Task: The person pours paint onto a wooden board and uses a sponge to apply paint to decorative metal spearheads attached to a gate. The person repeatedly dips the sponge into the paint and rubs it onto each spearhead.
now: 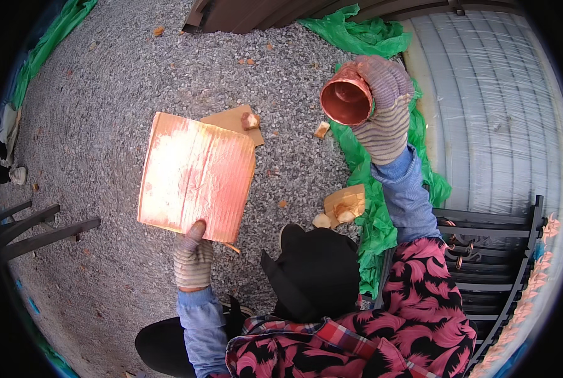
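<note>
My left hand (193,258), in a striped knit glove, pinches the lower edge of a square cardboard sheet (199,176) with its thumb on top. Shiny copper-pink paint coats the sheet, with a bright glare at its left. Out to the right, my gloved right hand (385,94) grips a copper-coloured cup (346,97). The cup is tipped so its round mouth faces me, and its inside has the same copper colour. The two things are held well apart. The fingers behind the sheet are hidden.
Grey gravel (281,69) covers the ground. Near the sheet lies a cardboard scrap (221,120) with a brownish lump (250,121); another scrap (354,198) is by my knee. Green plastic sheeting (370,183) runs beside a plastic-wrapped stack (483,101). Dark metal bars (496,252) stand at right, more bars (48,230) at left.
</note>
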A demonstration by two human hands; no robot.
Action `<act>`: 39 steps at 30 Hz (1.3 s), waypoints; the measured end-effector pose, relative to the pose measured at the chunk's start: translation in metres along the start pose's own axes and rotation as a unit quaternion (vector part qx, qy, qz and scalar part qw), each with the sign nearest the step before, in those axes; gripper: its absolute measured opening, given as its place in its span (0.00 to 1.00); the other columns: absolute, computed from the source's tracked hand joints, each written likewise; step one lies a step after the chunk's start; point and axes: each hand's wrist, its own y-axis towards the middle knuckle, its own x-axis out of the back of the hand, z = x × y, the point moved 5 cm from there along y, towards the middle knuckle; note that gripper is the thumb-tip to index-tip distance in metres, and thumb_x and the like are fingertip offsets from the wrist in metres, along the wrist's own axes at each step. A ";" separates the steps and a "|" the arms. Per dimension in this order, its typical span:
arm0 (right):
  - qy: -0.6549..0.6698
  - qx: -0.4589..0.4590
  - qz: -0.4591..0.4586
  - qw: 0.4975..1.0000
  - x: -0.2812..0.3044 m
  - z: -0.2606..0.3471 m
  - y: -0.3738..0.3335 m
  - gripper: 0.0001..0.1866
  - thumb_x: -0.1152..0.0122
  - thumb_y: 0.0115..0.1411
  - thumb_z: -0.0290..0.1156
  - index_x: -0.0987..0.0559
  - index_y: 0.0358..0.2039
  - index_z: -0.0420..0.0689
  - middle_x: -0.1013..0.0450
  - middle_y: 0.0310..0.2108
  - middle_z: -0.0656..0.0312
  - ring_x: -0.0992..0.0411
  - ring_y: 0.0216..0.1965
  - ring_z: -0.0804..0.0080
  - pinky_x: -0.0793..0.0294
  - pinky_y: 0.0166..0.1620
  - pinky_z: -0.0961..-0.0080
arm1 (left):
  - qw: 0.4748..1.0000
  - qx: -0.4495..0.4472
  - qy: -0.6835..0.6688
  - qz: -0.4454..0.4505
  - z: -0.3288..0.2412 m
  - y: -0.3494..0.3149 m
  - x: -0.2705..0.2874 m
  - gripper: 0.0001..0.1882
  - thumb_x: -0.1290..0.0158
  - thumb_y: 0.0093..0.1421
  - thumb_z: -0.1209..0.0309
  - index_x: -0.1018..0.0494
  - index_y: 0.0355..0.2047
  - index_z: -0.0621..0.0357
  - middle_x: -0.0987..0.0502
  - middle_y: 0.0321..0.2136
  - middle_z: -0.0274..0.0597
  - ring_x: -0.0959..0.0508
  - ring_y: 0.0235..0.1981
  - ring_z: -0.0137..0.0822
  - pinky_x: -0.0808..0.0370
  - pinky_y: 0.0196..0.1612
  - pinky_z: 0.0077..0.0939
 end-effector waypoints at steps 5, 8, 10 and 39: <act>0.028 0.032 0.016 0.999 -0.001 0.009 0.017 0.34 0.32 0.31 0.40 0.32 0.43 0.47 0.33 0.42 0.60 0.37 0.45 0.60 0.42 0.49 0.62 | 1.000 -0.009 -0.007 0.020 -0.002 -0.002 -0.003 0.35 0.45 0.46 0.76 0.48 0.54 0.63 0.39 0.51 0.43 0.39 0.54 0.38 0.45 0.58 0.33; 0.037 0.055 0.008 0.998 0.001 0.023 0.029 0.35 0.33 0.31 0.39 0.32 0.44 0.46 0.33 0.41 0.60 0.36 0.44 0.60 0.40 0.47 0.62 | 0.999 -0.030 -0.006 0.009 -0.006 -0.007 -0.013 0.32 0.43 0.46 0.72 0.43 0.50 0.70 0.35 0.47 0.46 0.34 0.49 0.38 0.39 0.54 0.30; 0.035 0.060 0.000 0.998 0.003 0.035 0.037 0.35 0.33 0.31 0.39 0.32 0.44 0.46 0.33 0.42 0.59 0.36 0.44 0.60 0.40 0.47 0.62 | 0.999 -0.022 -0.019 0.014 -0.003 -0.006 -0.009 0.31 0.44 0.46 0.72 0.43 0.49 0.70 0.34 0.46 0.47 0.33 0.48 0.38 0.39 0.54 0.30; -0.008 0.244 0.067 0.968 -0.027 0.157 0.072 0.24 0.38 0.35 0.34 0.29 0.38 0.51 0.32 0.39 0.63 0.34 0.41 0.64 0.39 0.45 0.64 | 0.996 -0.019 -0.060 0.068 -0.004 -0.022 -0.024 0.26 0.44 0.47 0.70 0.37 0.46 0.67 0.30 0.41 0.41 0.31 0.44 0.34 0.39 0.50 0.25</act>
